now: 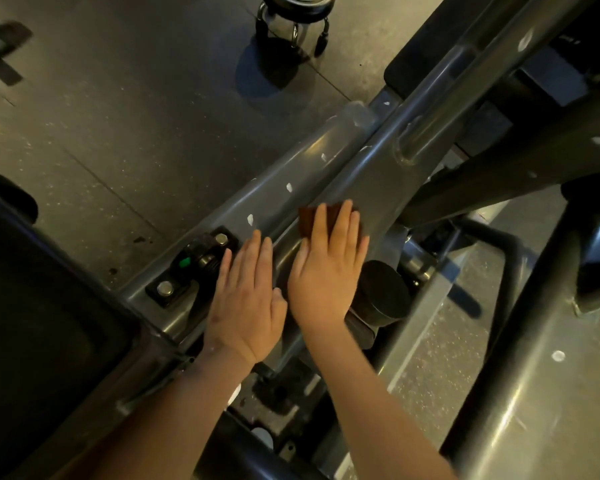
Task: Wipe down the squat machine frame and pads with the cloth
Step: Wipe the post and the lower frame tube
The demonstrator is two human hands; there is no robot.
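Note:
A grey steel frame beam (312, 164) of the squat machine runs diagonally from lower left to upper right, chipped with white spots. My right hand (328, 271) lies flat on it, fingers straight, pressing a folded brown cloth (309, 221) against the beam; only the cloth's far edge shows past the fingertips. My left hand (246, 299) rests flat on the same beam just to the left, fingers straight, holding nothing, beside a black bolted bracket (193, 268) with a green mark. A black pad (49, 323) fills the lower left.
A black round rubber stopper (383, 294) sits just right of my right hand. More grey frame tubes (541, 358) cross at right. A black stool on castors (295, 19) stands on the dark rubber floor (118, 98) at the top.

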